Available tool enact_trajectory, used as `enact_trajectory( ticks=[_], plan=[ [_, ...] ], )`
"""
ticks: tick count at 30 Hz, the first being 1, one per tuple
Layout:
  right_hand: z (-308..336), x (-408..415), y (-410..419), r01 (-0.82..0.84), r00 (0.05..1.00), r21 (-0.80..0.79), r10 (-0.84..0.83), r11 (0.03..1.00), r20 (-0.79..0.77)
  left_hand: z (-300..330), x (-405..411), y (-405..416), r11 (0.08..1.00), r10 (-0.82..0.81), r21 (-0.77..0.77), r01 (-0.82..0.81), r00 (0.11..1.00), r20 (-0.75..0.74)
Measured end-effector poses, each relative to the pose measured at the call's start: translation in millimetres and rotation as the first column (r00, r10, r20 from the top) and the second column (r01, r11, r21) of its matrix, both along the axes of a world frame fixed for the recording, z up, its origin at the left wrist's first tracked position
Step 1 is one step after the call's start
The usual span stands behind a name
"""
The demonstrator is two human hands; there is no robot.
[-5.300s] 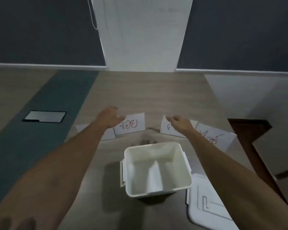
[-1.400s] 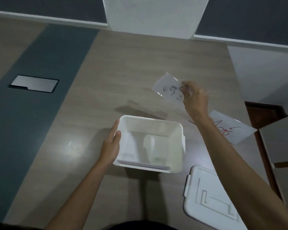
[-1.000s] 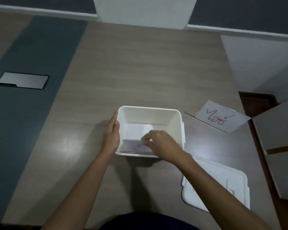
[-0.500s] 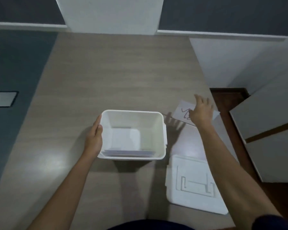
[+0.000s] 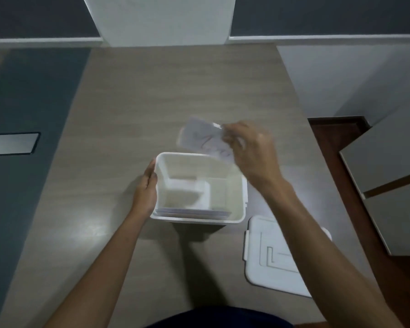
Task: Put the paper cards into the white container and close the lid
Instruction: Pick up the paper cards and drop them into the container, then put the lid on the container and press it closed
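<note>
The white container [image 5: 237, 202] stands open on the wooden table, near the middle of the view. Several paper cards [image 5: 192, 212] stand against its near wall inside. My left hand [image 5: 145, 191] presses flat against the container's left wall. My right hand [image 5: 250, 149] pinches one paper card [image 5: 202, 139] with red writing, held tilted in the air just above the container's far right rim. The white lid [image 5: 268, 259] lies flat on the table to the right of the container, partly under my right forearm.
The table's right edge [image 5: 317, 147] runs close to the lid, with dark floor and grey cabinet panels [image 5: 388, 171] beyond it. A metal floor plate [image 5: 10, 143] sits in the dark strip on the left. A white pillar [image 5: 161, 20] rises behind the table.
My right hand picked the last card off the table at the right and has carried it left and up to above the container's far rim. My left hand stayed on the container's side.
</note>
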State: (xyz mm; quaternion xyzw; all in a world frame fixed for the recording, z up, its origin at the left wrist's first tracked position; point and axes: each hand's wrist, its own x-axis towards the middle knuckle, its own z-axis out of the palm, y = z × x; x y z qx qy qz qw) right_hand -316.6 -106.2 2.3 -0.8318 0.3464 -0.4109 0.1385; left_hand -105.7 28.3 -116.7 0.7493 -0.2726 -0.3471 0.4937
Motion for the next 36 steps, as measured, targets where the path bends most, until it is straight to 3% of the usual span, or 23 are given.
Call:
enact_trajectory(
  ticks=[3,6,9,12,15,18,20,22,25,27,29,32,34,36],
  plan=[
    [-24.5,33.5,34.4,-0.121,0.954,0.169,0.161,0.978,-0.253,-1.7,0.9,-1.0,0.999,-0.010,0.036,0.010,1.000,0.017],
    [-70.5,44.2,53.9,-0.085,0.768,0.410,0.322,0.908,-0.554,-2.2,0.7,0.1,1.000,0.001,-0.017,-0.001,1.000,-0.013],
    [-98.6,38.5,71.3,-0.053,0.643,0.636,0.514,0.770,-0.569,0.0,-1.1,0.7,0.999,0.011,-0.034,-0.012,1.000,-0.028],
    [-100.1,28.4,77.7,-0.033,0.696,0.677,0.503,0.735,-0.512,-1.7,-2.2,2.3,1.000,-0.031,-0.003,0.031,0.999,0.034],
    [-77.5,4.6,74.3,-0.086,0.866,0.640,0.375,0.764,-0.331,-3.5,2.1,3.3,0.987,-0.067,0.161,0.015,0.945,0.320],
    [-66.3,-47.2,63.6,0.078,0.994,0.448,-0.037,0.890,-0.101,11.4,-11.7,-3.8,0.984,-0.053,0.171,-0.056,0.816,0.576],
    [-77.7,-94.0,59.7,0.340,0.940,0.396,-0.325,0.853,-0.107,24.2,-38.2,-15.0,0.994,-0.075,0.108,0.005,0.748,0.660],
    [-99.8,-144.0,61.5,0.580,0.814,0.435,-0.502,0.689,-0.291,35.6,-75.7,-28.4,0.987,-0.154,0.082,0.135,0.696,0.701],
    [-133.9,-210.9,79.1,0.801,0.587,0.420,-0.423,0.427,-0.690,46.3,-137.7,-45.4,0.946,-0.258,0.051,0.321,0.646,0.718],
    [-150.8,-245.4,99.4,0.855,0.488,0.384,-0.290,0.348,-0.823,48.1,-182.4,-51.4,0.890,-0.318,0.019,0.456,0.590,0.742],
    [-163.1,-264.9,115.8,0.866,0.465,0.370,-0.269,0.335,-0.844,45.3,-221.0,-50.2,0.812,-0.403,0.026,0.583,0.527,0.749],
    [-172.0,-285.2,131.1,0.874,0.469,0.369,-0.350,0.317,-0.811,28.4,-276.8,-34.5,0.647,-0.660,0.201,0.735,0.408,0.631],
    [-174.7,-293.0,135.6,0.881,0.469,0.380,-0.406,0.283,-0.784,2.6,-298.7,-21.4,0.633,-0.740,0.363,0.684,0.396,0.544],
    [-176.7,-297.3,137.9,0.893,0.449,0.375,-0.442,0.249,-0.776,-26.3,-305.3,-12.3,0.646,-0.763,0.541,0.539,0.476,0.437]
  ],
)
